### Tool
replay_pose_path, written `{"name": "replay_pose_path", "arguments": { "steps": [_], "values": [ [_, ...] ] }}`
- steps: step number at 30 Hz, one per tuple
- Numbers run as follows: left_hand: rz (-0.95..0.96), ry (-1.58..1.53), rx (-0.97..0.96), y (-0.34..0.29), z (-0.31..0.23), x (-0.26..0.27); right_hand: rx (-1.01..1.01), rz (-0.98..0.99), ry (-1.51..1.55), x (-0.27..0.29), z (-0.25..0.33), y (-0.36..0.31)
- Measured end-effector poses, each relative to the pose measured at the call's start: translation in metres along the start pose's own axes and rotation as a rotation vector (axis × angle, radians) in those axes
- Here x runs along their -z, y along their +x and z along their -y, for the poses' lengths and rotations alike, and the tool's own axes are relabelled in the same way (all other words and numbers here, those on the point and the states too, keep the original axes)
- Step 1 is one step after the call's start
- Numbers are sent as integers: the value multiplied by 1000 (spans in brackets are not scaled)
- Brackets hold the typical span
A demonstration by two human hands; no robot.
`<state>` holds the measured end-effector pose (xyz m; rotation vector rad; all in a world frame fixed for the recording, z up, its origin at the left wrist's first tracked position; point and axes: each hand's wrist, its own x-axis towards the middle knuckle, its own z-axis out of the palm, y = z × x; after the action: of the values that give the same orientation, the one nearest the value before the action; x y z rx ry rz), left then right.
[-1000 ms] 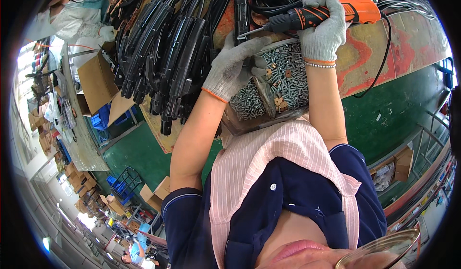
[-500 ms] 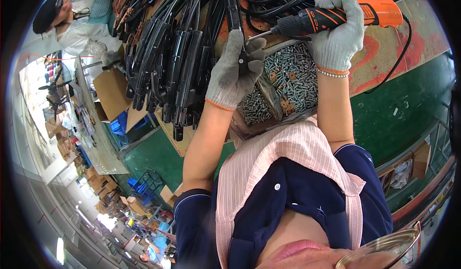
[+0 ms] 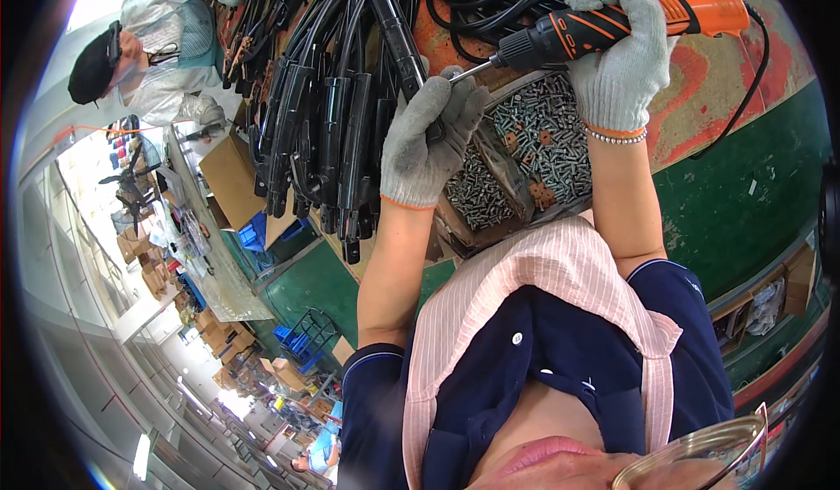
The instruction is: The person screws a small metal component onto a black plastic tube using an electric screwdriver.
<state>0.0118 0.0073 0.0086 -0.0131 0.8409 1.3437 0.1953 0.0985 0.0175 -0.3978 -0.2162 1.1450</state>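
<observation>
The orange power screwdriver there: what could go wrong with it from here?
The bit of the screwdriver points toward the gloved left hand, so a slip might jab it. The long black part sits in that hand's grip and could twist if held loosely. The cord droops past the edge of the table, so it might snag.

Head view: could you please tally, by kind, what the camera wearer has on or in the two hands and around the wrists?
Pale gloves: 2
Beaded bracelet: 1
Power screwdriver: 1
Long black part: 1
Total: 5
</observation>
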Motion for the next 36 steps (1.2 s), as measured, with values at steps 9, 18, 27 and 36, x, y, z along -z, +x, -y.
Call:
{"name": "replay_pose_path", "arguments": {
  "steps": [9, 18, 27, 36],
  "values": [
    [34, -5, 2, 4, 2, 7, 16, 42, 58, -1, 2, 0],
    [43, 5, 13, 2, -1, 10, 31, 100, 81, 1, 11, 4],
    [84, -28, 40, 1, -4, 9, 64, 51, 80, -8, 8, -4],
    [65, 77, 0, 2, -2, 4, 79, 14, -55, -23, 12, -11]
  ]
}}
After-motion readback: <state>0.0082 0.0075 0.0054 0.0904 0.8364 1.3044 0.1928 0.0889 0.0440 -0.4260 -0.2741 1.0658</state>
